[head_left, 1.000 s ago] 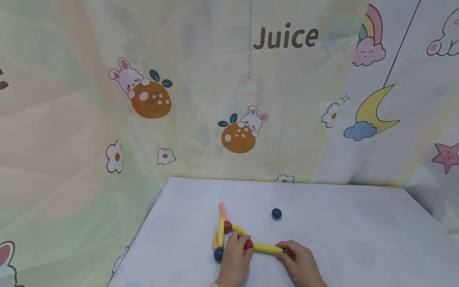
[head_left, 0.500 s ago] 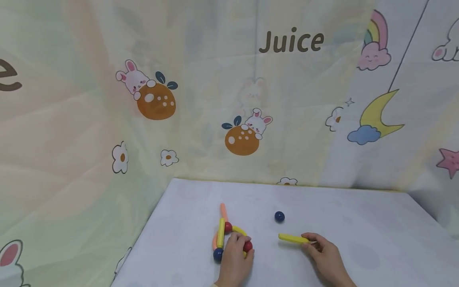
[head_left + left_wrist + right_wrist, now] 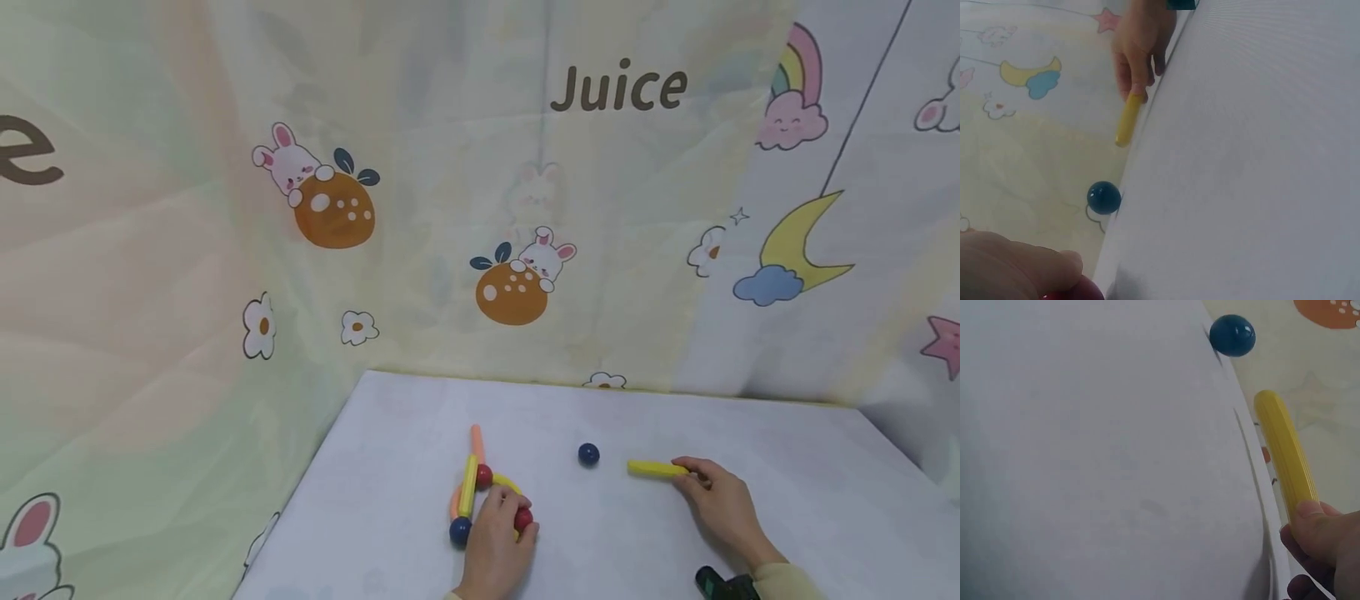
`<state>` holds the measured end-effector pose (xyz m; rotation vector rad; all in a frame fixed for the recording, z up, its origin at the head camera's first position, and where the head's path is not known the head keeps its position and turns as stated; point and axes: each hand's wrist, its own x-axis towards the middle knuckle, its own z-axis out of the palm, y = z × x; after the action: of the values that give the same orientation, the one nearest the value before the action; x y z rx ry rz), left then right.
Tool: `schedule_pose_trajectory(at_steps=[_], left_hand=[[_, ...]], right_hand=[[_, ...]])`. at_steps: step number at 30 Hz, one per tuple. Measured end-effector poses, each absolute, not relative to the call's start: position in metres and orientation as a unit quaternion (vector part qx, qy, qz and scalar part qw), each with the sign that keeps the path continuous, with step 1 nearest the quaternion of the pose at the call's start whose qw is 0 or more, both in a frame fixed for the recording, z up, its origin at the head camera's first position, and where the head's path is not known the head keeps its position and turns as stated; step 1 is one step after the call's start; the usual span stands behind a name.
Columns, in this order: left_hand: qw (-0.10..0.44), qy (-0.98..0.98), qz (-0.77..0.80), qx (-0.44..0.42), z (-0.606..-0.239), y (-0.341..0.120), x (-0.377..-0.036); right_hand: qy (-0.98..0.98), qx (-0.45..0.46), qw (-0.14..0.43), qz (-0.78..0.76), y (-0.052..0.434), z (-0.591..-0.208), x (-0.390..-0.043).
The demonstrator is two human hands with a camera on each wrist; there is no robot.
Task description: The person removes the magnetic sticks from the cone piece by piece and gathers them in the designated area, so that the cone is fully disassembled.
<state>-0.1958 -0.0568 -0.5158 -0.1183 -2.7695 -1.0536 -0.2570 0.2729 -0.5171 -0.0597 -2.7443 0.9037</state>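
Note:
My right hand (image 3: 723, 502) pinches one end of a straight yellow stick (image 3: 651, 468); its other end points left toward a loose dark blue ball (image 3: 588, 454). The right wrist view shows the thumb laid across the yellow stick (image 3: 1285, 447). Farther left, my left hand (image 3: 495, 542) grips a red ball (image 3: 523, 519) at the near right of a joined ball-and-stick figure. That figure also has a second red ball (image 3: 484, 476), a dark blue ball (image 3: 461, 532), an upright-looking yellow stick (image 3: 468, 487), a curved yellow stick (image 3: 507, 482) and orange sticks (image 3: 477, 443). My left palm hides part of it.
Everything lies on a white table (image 3: 810, 467), whose back edge meets a printed cloth wall (image 3: 420, 250). A black device (image 3: 723, 583) sits at my right wrist, beside the sleeve (image 3: 787, 581).
The yellow stick has come away from the red ball and moved right and back in my right hand, past the loose blue ball. My left hand keeps its hold on the figure.

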Motion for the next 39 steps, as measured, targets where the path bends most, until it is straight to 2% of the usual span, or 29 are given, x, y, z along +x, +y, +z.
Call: schedule_pose_trajectory(at_steps=[9,19,23,29,33,39], left_hand=[[0.075,-0.932,-0.353,-0.039,-0.516,-0.057,-0.197],[0.084,-0.929,-0.357,-0.051,-0.518,-0.057,-0.198],[0.095,-0.929,-0.353,-0.054,-0.519,-0.058,-0.198],[0.158,-0.927,-0.336,-0.060,-0.523,-0.060,-0.194],[0.154,-0.926,-0.341,-0.045,-0.520,-0.061,-0.194],[0.156,-0.929,-0.334,-0.019,-0.517,-0.069,-0.196]], right_hand=[[-0.949,-0.030,0.124,0.290,0.284,-0.523,-0.280],[-0.956,-0.027,0.075,0.282,0.291,-0.518,-0.290],[-0.954,-0.025,0.081,0.286,0.290,-0.519,-0.289],[-0.947,-0.054,0.133,0.287,0.282,-0.520,-0.270],[-0.937,-0.101,0.156,0.296,0.261,-0.518,-0.250],[-0.925,-0.093,0.146,0.338,0.229,-0.519,-0.222]])
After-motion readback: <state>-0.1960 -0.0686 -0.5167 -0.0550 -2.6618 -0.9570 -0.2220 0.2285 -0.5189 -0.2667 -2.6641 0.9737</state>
